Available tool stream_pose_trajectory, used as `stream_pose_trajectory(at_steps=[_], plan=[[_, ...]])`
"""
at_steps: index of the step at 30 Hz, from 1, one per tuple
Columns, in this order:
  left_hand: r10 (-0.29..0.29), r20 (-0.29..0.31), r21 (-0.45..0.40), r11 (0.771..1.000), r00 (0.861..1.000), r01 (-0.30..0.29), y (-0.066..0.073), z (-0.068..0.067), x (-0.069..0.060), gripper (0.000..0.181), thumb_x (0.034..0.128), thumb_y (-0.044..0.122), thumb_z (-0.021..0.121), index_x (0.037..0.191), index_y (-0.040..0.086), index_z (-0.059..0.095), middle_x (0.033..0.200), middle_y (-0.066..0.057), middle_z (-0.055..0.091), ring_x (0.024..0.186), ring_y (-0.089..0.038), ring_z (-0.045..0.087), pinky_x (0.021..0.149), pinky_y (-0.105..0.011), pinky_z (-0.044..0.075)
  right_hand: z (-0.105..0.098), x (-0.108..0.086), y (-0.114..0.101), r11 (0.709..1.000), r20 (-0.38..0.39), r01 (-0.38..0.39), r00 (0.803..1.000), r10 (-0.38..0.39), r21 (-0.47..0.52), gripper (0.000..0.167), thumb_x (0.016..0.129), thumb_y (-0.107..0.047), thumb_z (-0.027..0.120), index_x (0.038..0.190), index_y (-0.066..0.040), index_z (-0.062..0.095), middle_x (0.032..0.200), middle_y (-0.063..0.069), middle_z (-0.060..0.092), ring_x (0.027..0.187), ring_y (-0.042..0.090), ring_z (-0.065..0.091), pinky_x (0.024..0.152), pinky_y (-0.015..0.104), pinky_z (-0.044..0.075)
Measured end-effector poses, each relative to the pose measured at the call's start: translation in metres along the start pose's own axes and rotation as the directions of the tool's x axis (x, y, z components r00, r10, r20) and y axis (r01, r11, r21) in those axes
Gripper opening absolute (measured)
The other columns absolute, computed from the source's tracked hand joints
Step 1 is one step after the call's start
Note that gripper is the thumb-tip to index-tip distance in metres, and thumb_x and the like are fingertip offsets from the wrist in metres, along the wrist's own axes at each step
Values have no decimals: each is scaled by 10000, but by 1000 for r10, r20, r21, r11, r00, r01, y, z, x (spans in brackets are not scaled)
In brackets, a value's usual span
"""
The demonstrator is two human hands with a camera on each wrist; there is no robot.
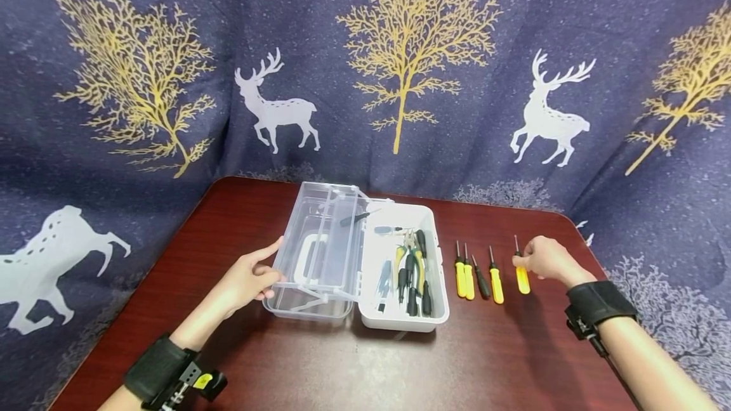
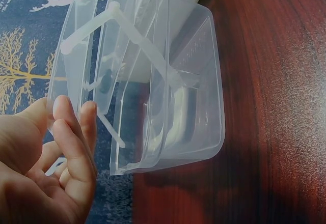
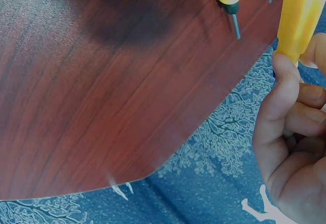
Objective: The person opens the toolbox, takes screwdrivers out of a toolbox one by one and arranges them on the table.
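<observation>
A toolbox lies unfolded on the table, with a transparent lid [image 1: 311, 317] and transparent trays [image 1: 302, 233] on linkage arms left of its white base [image 1: 405, 323]. My left hand [image 1: 245, 281] pinches the edge of the upper tray [image 2: 104, 40] between thumb and fingers. My right hand [image 1: 548, 259] grips a yellow-handled screwdriver [image 1: 523, 281] near the top of its handle, its shaft pointing away from me. In the right wrist view that screwdriver handle [image 3: 300, 15] sits between thumb and forefinger. Inside the base are pliers [image 1: 421, 262] and several dark-handled tools [image 1: 426, 300].
Between the base and my right hand lie several screwdrivers, among them a yellow one [image 1: 496, 287] and a black-handled one [image 1: 483, 284]. A dark-handled tool [image 1: 354, 218] shows in the tray area. The dark red table [image 1: 245, 366] ends before a patterned blue cloth [image 1: 342, 68].
</observation>
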State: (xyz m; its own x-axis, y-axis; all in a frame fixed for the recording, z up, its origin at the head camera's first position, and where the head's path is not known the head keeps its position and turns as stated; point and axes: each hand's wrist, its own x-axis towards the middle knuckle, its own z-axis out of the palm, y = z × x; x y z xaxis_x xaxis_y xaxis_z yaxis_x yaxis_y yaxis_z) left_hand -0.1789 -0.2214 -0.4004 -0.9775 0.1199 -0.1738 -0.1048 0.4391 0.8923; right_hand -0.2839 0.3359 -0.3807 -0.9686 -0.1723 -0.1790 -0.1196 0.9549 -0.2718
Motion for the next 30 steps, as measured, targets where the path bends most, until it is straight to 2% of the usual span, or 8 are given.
stream_pose_trajectory(at_steps=[5,11,13,18,25,30], plan=[[-4,0,-2,1000,1000,4,0,0,-1,742,877,32,535,1525,238,238,937,-130,726,552,-76,544,526,-213,476,13,3,6,1000,-1,10,1000,-10,-27,455,833,-254,646,453,-184,405,395,-115,368,418,132,548,453,247,335],[-2,-1,0,1000,1000,2,-1,0,-1,737,872,18,523,1523,227,249,916,-129,721,548,-71,538,523,-211,474,30,6,15,997,-15,12,1000,-13,-78,500,823,-245,664,452,-195,333,433,-115,260,402,71,338,450,218,240],[-1,1,-2,1000,1000,1,-1,0,-1,735,873,19,523,1523,227,250,908,-125,720,548,-73,535,523,-210,472,34,7,17,997,-6,2,1000,-2,-81,493,821,-246,670,455,-193,344,432,-112,265,398,69,354,444,222,269],[-6,0,-1,1000,1000,6,0,0,-1,737,873,23,530,1523,232,251,901,-114,719,545,-77,537,520,-207,471,41,9,21,997,31,-26,999,29,-77,465,826,-249,671,462,-183,388,410,-86,351,400,122,502,446,244,351],[-2,-3,0,1000,1000,2,1,0,0,742,869,25,535,1521,239,255,885,-105,715,546,-75,537,516,-200,467,48,15,23,995,17,-22,1000,24,-95,466,825,-254,677,459,-178,400,424,-88,326,381,118,474,438,242,342],[-1,1,-2,1000,1000,1,2,-1,0,745,867,22,537,1522,233,252,885,-113,718,542,-75,535,513,-200,465,52,17,22,995,43,-33,998,37,-90,437,837,-265,683,470,-157,472,414,-73,378,383,121,525,444,258,409]])
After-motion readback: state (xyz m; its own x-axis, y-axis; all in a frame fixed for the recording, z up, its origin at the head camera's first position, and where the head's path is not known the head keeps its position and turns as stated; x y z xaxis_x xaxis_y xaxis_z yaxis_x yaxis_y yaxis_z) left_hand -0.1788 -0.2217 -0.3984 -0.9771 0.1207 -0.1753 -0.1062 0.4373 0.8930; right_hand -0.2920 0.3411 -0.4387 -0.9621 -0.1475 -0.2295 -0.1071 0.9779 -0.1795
